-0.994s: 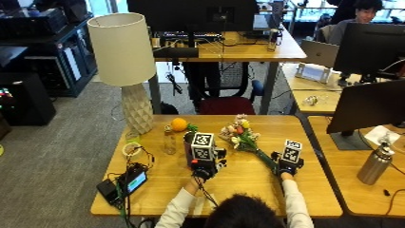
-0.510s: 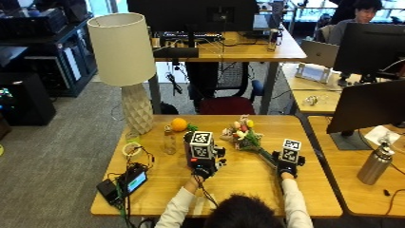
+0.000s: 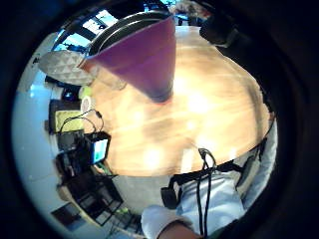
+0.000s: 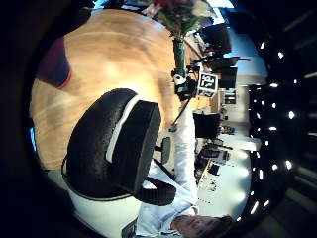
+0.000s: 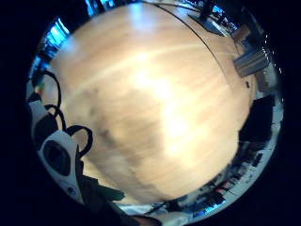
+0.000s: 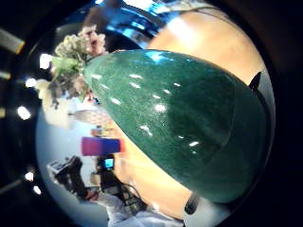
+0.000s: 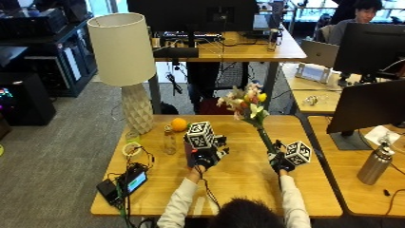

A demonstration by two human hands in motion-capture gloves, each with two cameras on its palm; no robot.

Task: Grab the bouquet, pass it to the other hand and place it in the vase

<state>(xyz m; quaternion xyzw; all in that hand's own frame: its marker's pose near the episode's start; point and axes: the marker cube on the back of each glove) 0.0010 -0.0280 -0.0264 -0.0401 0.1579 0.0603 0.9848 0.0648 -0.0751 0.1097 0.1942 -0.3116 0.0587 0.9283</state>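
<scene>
At the right hand (image 7: 281, 161), fingers are curled round the lower end of the bouquet (image 7: 248, 105) stem; the green stem wrap fills much of the right thumb side palm view (image 6: 189, 123), so it lies close against that palm. From the grip the stem rises tilted, leaning up and toward the left hand's side, with the flower heads, pink, cream and yellow, well above the grip and clear of the table (image 7: 240, 178). The right little finger side palm view shows only bare wooden tabletop (image 5: 155, 108) under that hand. Just across from the grip, the left hand (image 7: 204, 159) sits over the table by the vase (image 7: 189, 154), of which only a dark edge shows in the outside view beneath the glove. The left little finger side palm view shows the vase (image 3: 144, 59) standing upright on the wood, close to that palm; whether the left fingers touch it or how far they are curled cannot be told. The two hands are apart, the bouquet held by the right alone. Farther from the grip, beyond the left hand, stand a small glass bottle (image 7: 168, 142) and an orange (image 7: 179, 124), then a lamp (image 7: 124, 61) with a cream shade at the far left corner. A small device with a lit screen (image 7: 134, 180) lies near the left front edge among cables.
</scene>
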